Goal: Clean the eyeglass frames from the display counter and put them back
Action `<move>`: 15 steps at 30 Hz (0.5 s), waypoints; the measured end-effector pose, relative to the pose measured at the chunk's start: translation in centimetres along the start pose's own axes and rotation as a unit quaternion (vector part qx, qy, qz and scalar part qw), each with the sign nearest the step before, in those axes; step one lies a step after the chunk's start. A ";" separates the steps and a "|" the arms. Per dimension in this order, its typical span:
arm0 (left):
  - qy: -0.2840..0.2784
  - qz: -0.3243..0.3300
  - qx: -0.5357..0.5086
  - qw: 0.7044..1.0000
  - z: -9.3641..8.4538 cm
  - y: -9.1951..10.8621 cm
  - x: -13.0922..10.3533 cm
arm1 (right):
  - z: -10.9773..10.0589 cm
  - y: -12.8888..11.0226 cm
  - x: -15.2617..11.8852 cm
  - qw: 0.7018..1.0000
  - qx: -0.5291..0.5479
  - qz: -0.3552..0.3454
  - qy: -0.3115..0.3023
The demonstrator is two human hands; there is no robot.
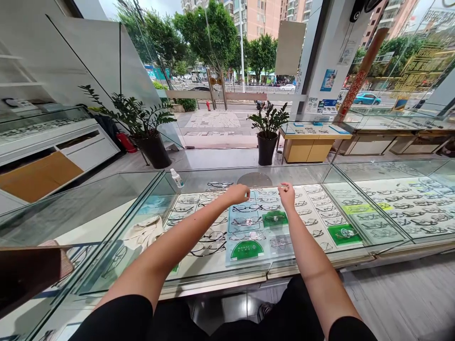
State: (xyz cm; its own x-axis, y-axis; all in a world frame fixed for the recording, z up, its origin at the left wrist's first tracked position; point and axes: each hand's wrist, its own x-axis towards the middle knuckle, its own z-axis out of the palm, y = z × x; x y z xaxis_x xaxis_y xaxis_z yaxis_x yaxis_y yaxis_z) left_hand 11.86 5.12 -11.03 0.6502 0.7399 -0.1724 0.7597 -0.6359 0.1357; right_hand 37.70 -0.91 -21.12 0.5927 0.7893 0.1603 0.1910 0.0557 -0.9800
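Both my arms reach out over a glass display case (249, 274) with rows of eyeglasses inside. My left hand (239, 193) is closed, its fingers curled inward above the blue panel with eyeglasses (248, 208). My right hand (287, 195) is level with it to the right, thumb and fingers pinched together. Whatever either hand holds, if anything, is too small to make out. A pair of dark-framed eyeglasses (219, 184) lies left of my left hand. Farther left stand a white spray bottle (177, 178) and a crumpled beige cloth (145, 232).
Green display cards (275, 218) lie among the frames. Glass cases continue on the right (401, 203) and left. Beyond the counter stand two potted plants (267, 149) and a yellow cabinet (307, 149), before glass doors. A dark brown object (28, 279) intrudes at lower left.
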 end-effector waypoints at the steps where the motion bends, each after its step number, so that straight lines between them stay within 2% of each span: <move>1: -0.005 0.001 0.000 1.000 0.2 -0.1 0.2 | 0.0 0.0 0.0 1.000 0.001 -0.003 0.002; 8: -0.032 -0.001 -0.011 0.999 -0.1 -0.8 1.2 | 0.1 0.1 0.3 1.000 0.013 -0.005 0.010; 15: -0.012 -0.047 0.015 0.999 -0.7 -0.9 3.2 | 0.2 0.1 0.2 1.000 0.022 -0.005 0.011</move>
State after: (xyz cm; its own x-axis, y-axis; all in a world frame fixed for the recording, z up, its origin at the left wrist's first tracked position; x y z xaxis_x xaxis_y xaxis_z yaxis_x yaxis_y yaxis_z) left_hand 13.24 8.22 -11.02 0.5748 0.7918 -0.2066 0.8169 -0.5701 0.0875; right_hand 37.65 -0.60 -21.25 0.6078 0.7754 0.1714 0.1615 0.0906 -0.9827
